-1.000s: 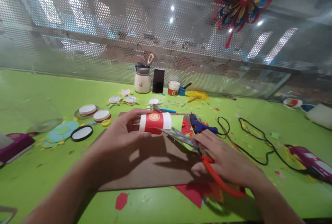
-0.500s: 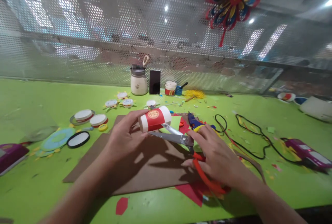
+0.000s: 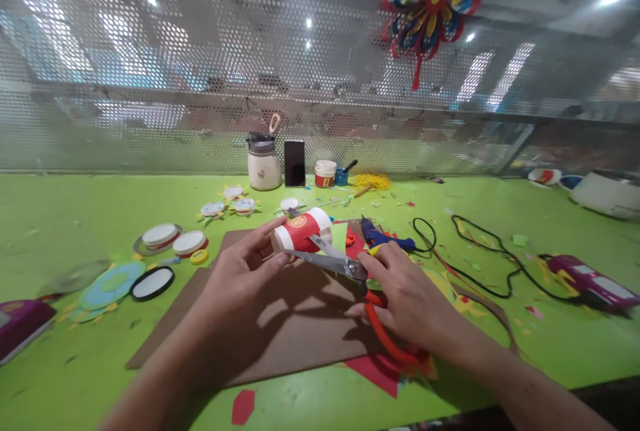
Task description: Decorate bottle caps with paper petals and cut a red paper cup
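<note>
My left hand (image 3: 243, 278) grips a red and white paper cup (image 3: 303, 229), held on its side above a brown cardboard sheet (image 3: 280, 324). My right hand (image 3: 407, 294) is closed round the red handles of a pair of scissors (image 3: 345, 268). The open steel blades reach leftward, with their tips at the cup's white rim by my left fingers. Red paper scraps (image 3: 375, 371) lie under my right wrist.
A blue glue gun (image 3: 383, 236) with a black cord (image 3: 480, 264) lies right of the cup. Round lids (image 3: 173, 240) and paper rings sit at the left. A jar (image 3: 264, 163), a phone (image 3: 294, 162) and small pots stand by the perforated metal screen. Purple tools lie at both table ends.
The cup has tilted with its far end raised, and the scissors' blades have opened and slid left to meet its rim. The camera view has drifted slightly.
</note>
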The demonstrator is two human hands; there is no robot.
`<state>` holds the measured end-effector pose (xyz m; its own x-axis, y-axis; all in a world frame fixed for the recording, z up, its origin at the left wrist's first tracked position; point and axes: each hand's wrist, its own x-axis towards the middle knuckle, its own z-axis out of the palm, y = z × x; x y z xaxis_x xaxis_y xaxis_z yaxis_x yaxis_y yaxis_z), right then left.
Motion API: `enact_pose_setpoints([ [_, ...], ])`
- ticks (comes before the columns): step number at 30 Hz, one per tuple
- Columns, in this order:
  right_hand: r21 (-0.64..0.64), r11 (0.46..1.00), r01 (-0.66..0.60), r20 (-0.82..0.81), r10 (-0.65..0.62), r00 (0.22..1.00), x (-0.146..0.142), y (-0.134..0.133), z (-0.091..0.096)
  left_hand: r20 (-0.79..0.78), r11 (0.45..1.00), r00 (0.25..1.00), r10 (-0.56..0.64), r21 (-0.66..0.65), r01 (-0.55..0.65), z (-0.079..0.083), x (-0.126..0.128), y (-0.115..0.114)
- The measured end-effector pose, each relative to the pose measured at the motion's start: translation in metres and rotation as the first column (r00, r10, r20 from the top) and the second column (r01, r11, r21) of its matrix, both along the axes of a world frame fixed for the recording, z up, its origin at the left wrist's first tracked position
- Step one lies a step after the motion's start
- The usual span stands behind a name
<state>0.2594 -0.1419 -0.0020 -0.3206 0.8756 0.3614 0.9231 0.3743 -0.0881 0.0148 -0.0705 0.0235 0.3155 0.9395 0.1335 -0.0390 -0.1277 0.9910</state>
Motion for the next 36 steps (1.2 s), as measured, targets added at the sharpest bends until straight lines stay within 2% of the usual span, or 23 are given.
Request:
enact_pose_setpoints([
  [5,-0.008,1.000,-0.005,0.001,0.005,1.000,-0.002,-0.001,-0.003,-0.021,0.993,0.997,0.070,0.100,-0.068,-0.002,0.007,-0.002],
  [9,-0.013,1.000,-0.003,-0.034,0.002,0.999,-0.004,-0.003,-0.002,-0.008,0.961,0.986,0.164,0.226,-0.158,-0.013,0.014,-0.002],
  [12,-0.013,1.000,-0.003,-0.052,0.002,0.999,-0.005,-0.005,-0.001,0.017,0.941,0.978,0.210,0.268,-0.207,-0.022,0.016,0.000],
  [15,-0.015,1.000,-0.001,-0.056,0.000,0.998,-0.006,-0.005,-0.001,0.061,0.961,0.977,0.205,0.179,-0.212,-0.020,0.018,-0.002],
  [18,-0.005,1.000,0.014,-0.029,-0.014,0.999,-0.005,-0.004,-0.002,0.087,0.988,0.986,0.145,0.038,-0.149,-0.007,0.020,-0.010],
  [20,-0.005,1.000,0.019,-0.014,-0.019,1.000,-0.004,-0.003,-0.002,0.095,0.993,0.989,0.115,-0.002,-0.116,0.003,0.022,-0.016],
  [25,0.020,1.000,0.003,-0.006,-0.003,1.000,-0.001,-0.003,-0.002,0.158,0.982,0.978,0.136,-0.150,-0.112,0.016,0.027,-0.026],
  [31,-0.020,0.999,-0.026,-0.043,0.025,0.999,0.004,-0.003,0.000,0.169,0.938,0.983,0.072,-0.346,-0.009,0.021,0.029,-0.035],
  [34,-0.064,0.997,-0.039,-0.045,0.036,0.998,0.005,-0.005,0.004,0.200,0.926,0.980,0.006,-0.370,0.070,0.024,0.031,-0.036],
  [36,-0.080,0.996,-0.038,-0.049,0.034,0.998,0.005,-0.007,0.005,0.181,0.936,0.983,0.016,-0.349,0.049,0.024,0.032,-0.037],
])
